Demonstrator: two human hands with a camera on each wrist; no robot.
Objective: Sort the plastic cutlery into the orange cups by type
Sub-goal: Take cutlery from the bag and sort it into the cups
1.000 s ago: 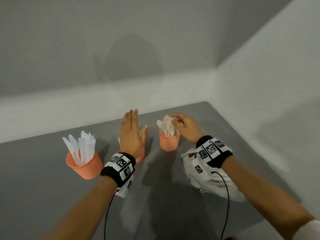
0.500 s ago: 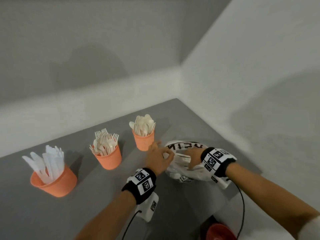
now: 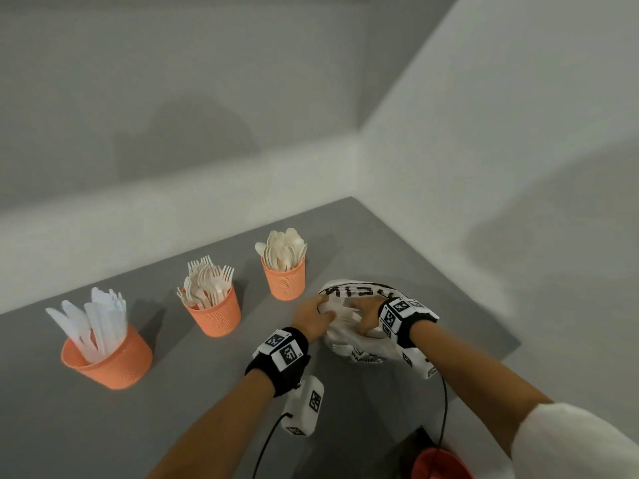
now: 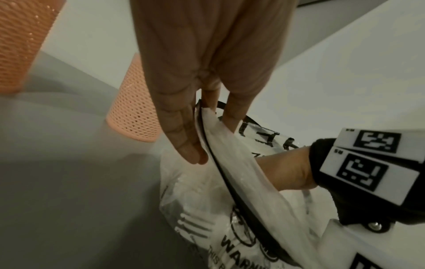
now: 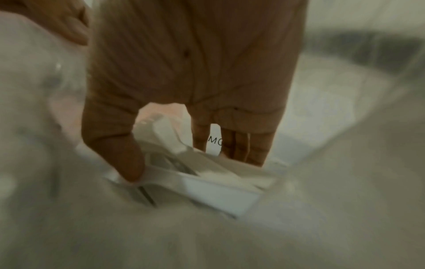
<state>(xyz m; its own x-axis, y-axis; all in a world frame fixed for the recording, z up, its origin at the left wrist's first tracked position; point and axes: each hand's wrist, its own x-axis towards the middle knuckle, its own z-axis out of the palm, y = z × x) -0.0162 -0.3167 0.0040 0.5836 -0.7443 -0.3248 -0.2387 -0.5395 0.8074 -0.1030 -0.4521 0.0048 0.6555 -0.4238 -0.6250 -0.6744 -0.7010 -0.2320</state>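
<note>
The left hand (image 4: 184, 112) pinches the bag (image 3: 363, 347) rim between thumb and fingers while the right hand (image 5: 184, 109), inside, closes thumb and fingers on white cutlery (image 5: 207, 178), right of three orange cups (image 3: 214, 312).

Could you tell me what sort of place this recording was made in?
Probably a bare staged recording corner, not a kitchen: a plain grey table set against blank white walls, holding only three orange cups of sorted cutlery and a plastic bag, with tracking markers strapped on both wrists.
</note>
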